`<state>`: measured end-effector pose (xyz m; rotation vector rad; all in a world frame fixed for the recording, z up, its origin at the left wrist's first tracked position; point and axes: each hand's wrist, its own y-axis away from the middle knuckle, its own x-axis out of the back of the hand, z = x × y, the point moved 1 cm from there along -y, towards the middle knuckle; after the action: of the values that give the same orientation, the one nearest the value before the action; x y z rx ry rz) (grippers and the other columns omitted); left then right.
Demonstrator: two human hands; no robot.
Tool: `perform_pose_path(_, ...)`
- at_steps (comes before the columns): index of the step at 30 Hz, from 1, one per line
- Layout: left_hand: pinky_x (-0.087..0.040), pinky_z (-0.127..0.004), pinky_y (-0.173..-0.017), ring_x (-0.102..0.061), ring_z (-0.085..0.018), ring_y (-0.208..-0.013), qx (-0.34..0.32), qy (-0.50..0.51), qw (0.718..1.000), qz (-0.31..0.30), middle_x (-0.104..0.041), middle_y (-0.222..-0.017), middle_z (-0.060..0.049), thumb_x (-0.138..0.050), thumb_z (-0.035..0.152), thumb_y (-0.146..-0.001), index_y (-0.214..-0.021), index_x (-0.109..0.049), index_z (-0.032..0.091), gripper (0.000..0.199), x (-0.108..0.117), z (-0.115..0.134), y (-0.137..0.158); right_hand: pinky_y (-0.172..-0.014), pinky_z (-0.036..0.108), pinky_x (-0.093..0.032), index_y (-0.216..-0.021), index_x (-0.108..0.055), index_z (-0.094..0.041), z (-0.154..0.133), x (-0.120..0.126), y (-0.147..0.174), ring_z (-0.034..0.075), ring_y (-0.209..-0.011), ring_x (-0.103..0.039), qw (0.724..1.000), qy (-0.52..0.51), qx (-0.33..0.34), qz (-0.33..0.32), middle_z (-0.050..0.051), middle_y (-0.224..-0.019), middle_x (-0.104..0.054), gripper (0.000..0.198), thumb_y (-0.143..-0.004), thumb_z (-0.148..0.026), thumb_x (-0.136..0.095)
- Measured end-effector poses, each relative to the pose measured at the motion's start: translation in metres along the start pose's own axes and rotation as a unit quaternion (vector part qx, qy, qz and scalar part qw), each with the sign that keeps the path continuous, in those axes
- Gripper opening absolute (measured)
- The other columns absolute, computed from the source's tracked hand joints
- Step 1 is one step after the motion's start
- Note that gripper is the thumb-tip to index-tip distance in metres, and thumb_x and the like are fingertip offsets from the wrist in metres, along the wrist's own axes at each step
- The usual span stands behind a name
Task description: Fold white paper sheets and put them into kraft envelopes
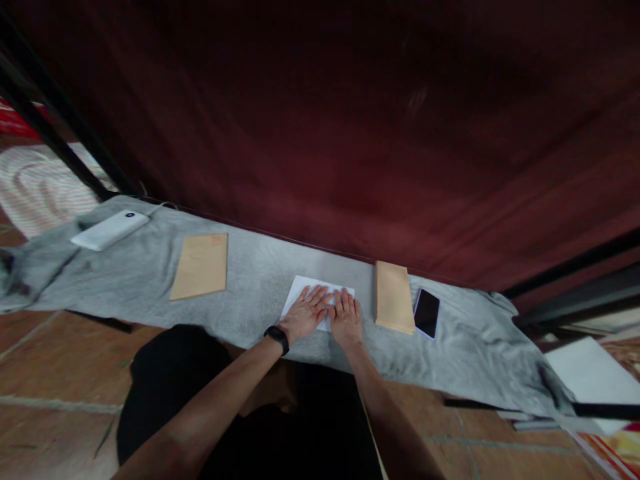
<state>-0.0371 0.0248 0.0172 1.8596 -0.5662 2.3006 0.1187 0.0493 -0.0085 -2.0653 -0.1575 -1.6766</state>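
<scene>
A white sheet of paper (296, 291) lies on the grey cloth in front of me, partly covered by both hands. My left hand (305, 315), with a black band on its wrist, rests flat on the paper with fingers spread. Beside it, my right hand (345, 319) presses flat on the paper's right part, fingers stretched out. Whether the sheet is folded I cannot tell. To the right is a stack of brown envelopes (393, 295). Farther left, another brown envelope (201, 267) with a faint reddish mark at its top corner lies flat.
The grey cloth (250, 267) covers a long narrow bench against a dark red panel (320, 167). A phone (427, 313) lies right of the envelope stack. At the far left is a white power bank-like device (111, 230) with a cable. Black metal bars frame both ends.
</scene>
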Motion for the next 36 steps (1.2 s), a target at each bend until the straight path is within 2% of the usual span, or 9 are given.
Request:
perform_pose_path(4, -0.011, -0.050, -0.123, -0.027, -0.022, -0.150, -0.006, 0.005, 1.000, 0.001, -0.041, -0.158, -0.004, -0.033, 0.041, -0.102, -0.151, -0.040, 0.028, 0.051, 0.000, -0.009, 0.005, -0.117, 0.050, -0.026, -0.152, -0.039, -0.013, 0.002, 0.000, 0.001, 0.029, -0.146, -0.033, 1.000, 0.002, 0.002, 0.002, 0.018, -0.158, -0.035, 0.051, -0.104, -0.032, -0.037)
perform_pose_path(11, -0.009, -0.050, -0.123, -0.024, -0.024, -0.151, 0.028, 0.000, 0.999, -0.023, -0.036, -0.161, -0.004, -0.033, 0.048, -0.101, -0.152, -0.038, 0.027, 0.055, 0.007, -0.018, 0.014, -0.115, 0.054, -0.028, -0.152, -0.039, -0.013, 0.000, 0.001, 0.002, 0.030, -0.144, -0.036, 1.000, -0.020, 0.005, 0.021, 0.019, -0.157, -0.037, 0.053, -0.104, -0.033, -0.035)
perform_pose_path(14, -0.012, -0.051, -0.122, -0.025, -0.026, -0.151, 0.072, -0.012, 0.997, -0.016, -0.036, -0.160, -0.007, -0.032, 0.048, -0.101, -0.153, -0.037, 0.025, 0.057, 0.011, -0.024, 0.025, -0.114, 0.053, -0.029, -0.151, -0.040, -0.011, 0.002, 0.002, 0.006, 0.031, -0.143, -0.037, 0.999, -0.015, 0.009, 0.035, 0.020, -0.156, -0.038, 0.052, -0.104, -0.033, -0.036)
perform_pose_path(19, -0.022, -0.047, -0.120, -0.033, -0.029, -0.147, 0.176, -0.023, 0.984, 0.016, -0.039, -0.157, -0.017, -0.030, 0.045, -0.101, -0.150, -0.039, 0.010, 0.062, 0.022, -0.031, 0.055, -0.114, 0.050, -0.031, -0.151, -0.039, -0.008, 0.009, 0.006, 0.021, 0.031, -0.141, -0.040, 0.999, 0.000, 0.000, 0.050, 0.021, -0.154, -0.041, 0.055, -0.103, -0.035, -0.037)
perform_pose_path(25, -0.039, -0.046, -0.110, -0.052, -0.031, -0.130, 0.275, 0.058, 0.956, 0.081, -0.058, -0.140, -0.020, -0.043, 0.029, -0.094, -0.143, -0.045, 0.008, 0.053, 0.032, -0.028, 0.072, -0.115, 0.048, -0.029, -0.151, -0.040, -0.008, 0.008, 0.010, 0.035, 0.029, -0.142, -0.040, 0.999, 0.009, -0.023, 0.047, 0.019, -0.154, -0.041, 0.055, -0.103, -0.034, -0.036)
perform_pose_path(28, -0.042, -0.044, -0.105, -0.057, -0.030, -0.120, 0.339, 0.159, 0.920, 0.113, -0.065, -0.127, -0.018, -0.052, 0.024, -0.086, -0.139, -0.049, 0.011, 0.054, 0.039, -0.026, 0.064, -0.116, 0.047, -0.028, -0.151, -0.040, -0.008, 0.004, 0.013, 0.035, 0.029, -0.142, -0.040, 0.998, 0.012, -0.032, 0.049, 0.019, -0.154, -0.042, 0.054, -0.103, -0.033, -0.037)
perform_pose_path(32, -0.049, -0.037, -0.090, -0.066, -0.026, -0.096, 0.433, 0.345, 0.819, 0.147, -0.071, -0.092, -0.007, -0.063, 0.017, -0.071, -0.122, -0.061, 0.015, 0.051, 0.048, -0.024, 0.051, -0.116, 0.047, -0.029, -0.150, -0.042, -0.008, 0.003, 0.015, 0.032, 0.029, -0.142, -0.040, 0.998, 0.005, -0.034, 0.046, 0.019, -0.153, -0.043, 0.053, -0.103, -0.032, -0.040)
perform_pose_path(34, -0.051, -0.033, -0.077, -0.067, -0.024, -0.079, 0.436, 0.391, 0.796, 0.151, -0.069, -0.075, -0.003, -0.065, 0.017, -0.066, -0.103, -0.067, 0.016, 0.037, 0.054, -0.022, 0.048, -0.116, 0.047, -0.029, -0.148, -0.045, -0.008, 0.004, 0.015, 0.031, 0.029, -0.141, -0.041, 0.998, -0.005, -0.039, 0.046, 0.019, -0.152, -0.044, 0.051, -0.102, -0.031, -0.041)
perform_pose_path(36, -0.050, -0.031, -0.068, -0.066, -0.022, -0.069, 0.423, 0.425, 0.784, 0.164, -0.067, -0.068, -0.002, -0.068, 0.024, -0.064, -0.085, -0.067, 0.017, 0.022, 0.060, -0.018, 0.046, -0.116, 0.048, -0.030, -0.146, -0.047, -0.008, 0.003, 0.017, 0.032, 0.029, -0.141, -0.042, 0.998, -0.024, -0.045, 0.045, 0.019, -0.151, -0.045, 0.050, -0.102, -0.028, -0.042)
